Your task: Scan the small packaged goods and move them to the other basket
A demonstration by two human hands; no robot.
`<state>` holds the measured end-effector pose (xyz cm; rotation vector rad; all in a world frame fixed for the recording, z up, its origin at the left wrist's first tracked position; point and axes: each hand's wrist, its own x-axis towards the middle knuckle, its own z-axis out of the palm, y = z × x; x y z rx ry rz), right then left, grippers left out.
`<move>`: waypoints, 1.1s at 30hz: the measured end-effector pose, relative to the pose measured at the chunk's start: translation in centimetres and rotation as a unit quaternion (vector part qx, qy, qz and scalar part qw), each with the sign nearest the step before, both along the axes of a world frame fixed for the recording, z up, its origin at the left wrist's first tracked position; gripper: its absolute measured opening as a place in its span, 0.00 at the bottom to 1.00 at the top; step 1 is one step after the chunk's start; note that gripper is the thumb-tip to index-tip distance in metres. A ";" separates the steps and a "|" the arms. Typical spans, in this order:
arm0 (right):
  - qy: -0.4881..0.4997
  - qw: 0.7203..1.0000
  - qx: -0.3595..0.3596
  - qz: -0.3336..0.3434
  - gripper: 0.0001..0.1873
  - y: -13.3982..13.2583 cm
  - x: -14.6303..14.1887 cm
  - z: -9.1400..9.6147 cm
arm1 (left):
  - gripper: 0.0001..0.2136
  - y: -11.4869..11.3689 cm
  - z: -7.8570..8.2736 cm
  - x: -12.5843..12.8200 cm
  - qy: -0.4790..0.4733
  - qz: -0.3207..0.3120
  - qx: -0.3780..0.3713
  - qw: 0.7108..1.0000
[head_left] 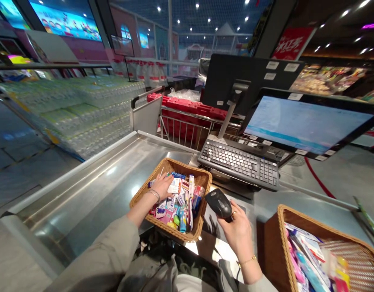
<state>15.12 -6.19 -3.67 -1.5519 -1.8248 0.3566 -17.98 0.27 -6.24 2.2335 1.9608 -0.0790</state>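
"What's the biggest thing here?"

"The metal table (98,194), with a lit screen (308,125) at its far side. Then two wicker baskets: the right-hand basket (270,247), and the middle basket (202,174) in front of the person."

"Anything near that one?"

"A black keyboard (238,164), just beyond it."

"And the hands?"

"The left hand (161,187) reaches into the middle basket, fingers a little spread over the small packets (177,202); I can't tell whether they pinch one. The right hand (238,230) has its fingers clamped around a black scanner (219,202), beside the basket's right edge."

"Smallest?"

"A ring (234,213) on the right hand."
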 end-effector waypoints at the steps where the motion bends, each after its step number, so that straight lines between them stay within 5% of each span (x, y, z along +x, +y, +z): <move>1: -0.002 1.000 0.001 0.001 0.14 0.1 -0.1 -0.1 | 0.43 0.4 -0.2 -0.2 0.001 -0.002 -0.004 1.000; 7: -0.005 1.000 -0.003 -0.009 0.15 0.5 -0.4 -0.5 | 0.50 2.5 -2.1 -0.6 0.031 -0.005 -0.052 0.998; 13: -0.005 1.000 0.006 -0.018 0.13 0.7 -0.2 -0.7 | 0.47 3.1 -3.1 -0.6 0.038 0.004 -0.042 0.998; 24: -0.010 1.000 -0.012 -0.020 0.15 1.0 -0.2 -0.1 | 0.45 3.9 -2.6 -0.3 0.036 0.005 -0.014 0.999; 33: 0.000 0.999 -0.025 -0.038 0.16 0.5 0.4 0.5 | 0.43 4.0 -0.6 2.3 -0.062 -0.063 0.146 0.985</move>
